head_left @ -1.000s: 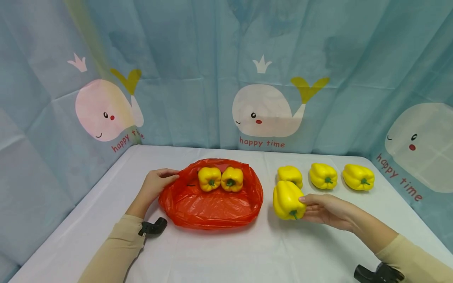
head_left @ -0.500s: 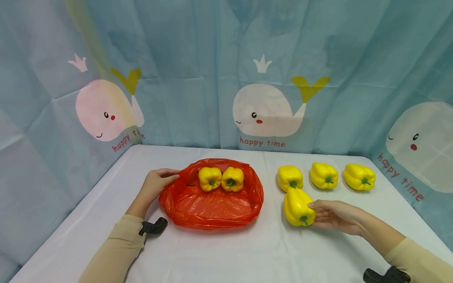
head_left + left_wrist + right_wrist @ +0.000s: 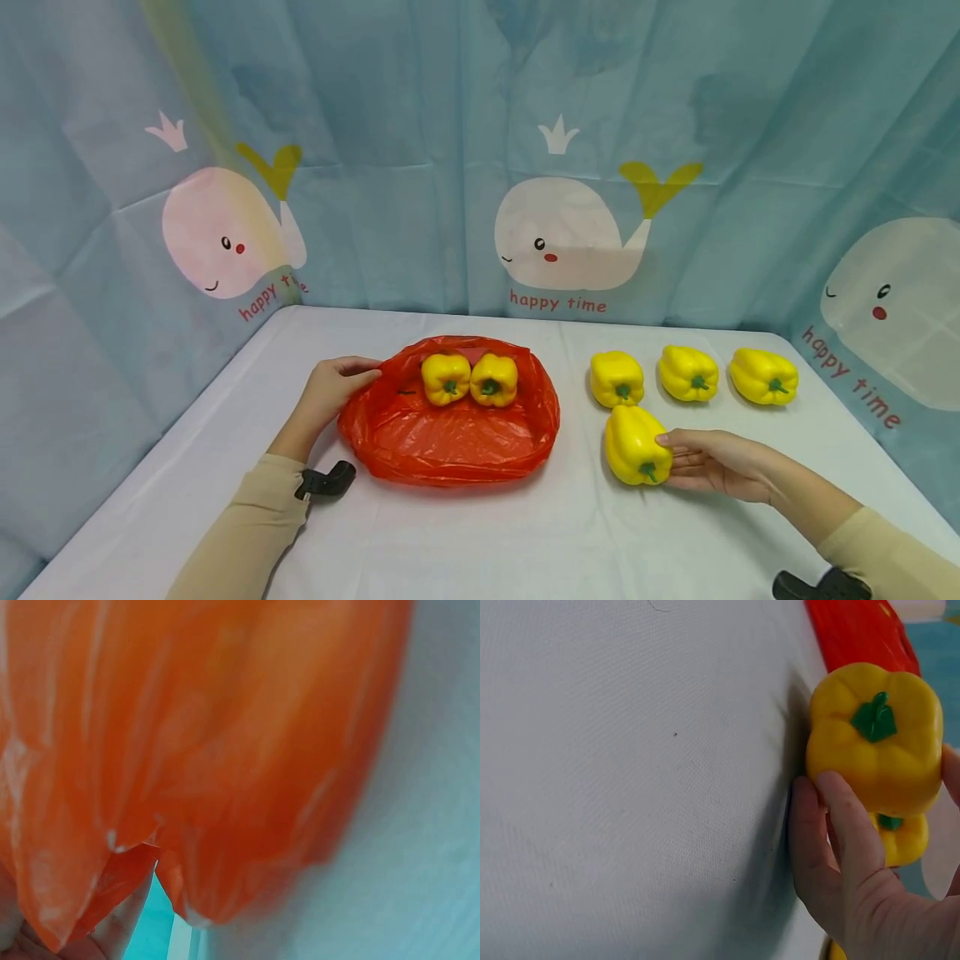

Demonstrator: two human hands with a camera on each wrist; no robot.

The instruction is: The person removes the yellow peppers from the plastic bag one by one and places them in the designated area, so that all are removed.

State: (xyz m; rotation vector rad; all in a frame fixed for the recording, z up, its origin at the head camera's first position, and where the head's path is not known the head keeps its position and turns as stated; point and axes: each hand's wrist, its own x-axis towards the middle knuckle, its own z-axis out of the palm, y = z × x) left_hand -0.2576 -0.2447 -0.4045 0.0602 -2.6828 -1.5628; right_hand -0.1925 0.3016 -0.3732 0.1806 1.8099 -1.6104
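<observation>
A yellow bell pepper point(image 3: 633, 442) with a green stem is in my right hand point(image 3: 726, 469), thumb on its upper side and fingers against its lower side. In the right wrist view this bell pepper point(image 3: 874, 761) is close over the white cloth. My left hand point(image 3: 324, 400) holds the left rim of a red plastic bag point(image 3: 450, 467), which lies spread open. Inside the bag sit two bell peppers, a left one point(image 3: 442, 375) and a right one point(image 3: 495, 375), side by side at the back. Orange-red bag film point(image 3: 225, 765) fills most of the left wrist view, hiding much of that hand.
Behind the held pepper, three more yellow bell peppers form a row: a left one point(image 3: 615, 373), a middle one point(image 3: 686, 369) and a right one point(image 3: 761, 372). They lie on a white-covered table point(image 3: 465, 542). A blue curtain point(image 3: 405, 167) with whale prints hangs along the back.
My right hand and its bell pepper have moved right and nearer to me, away from the bag, and lower toward the table. The left hand and bag have stayed put.
</observation>
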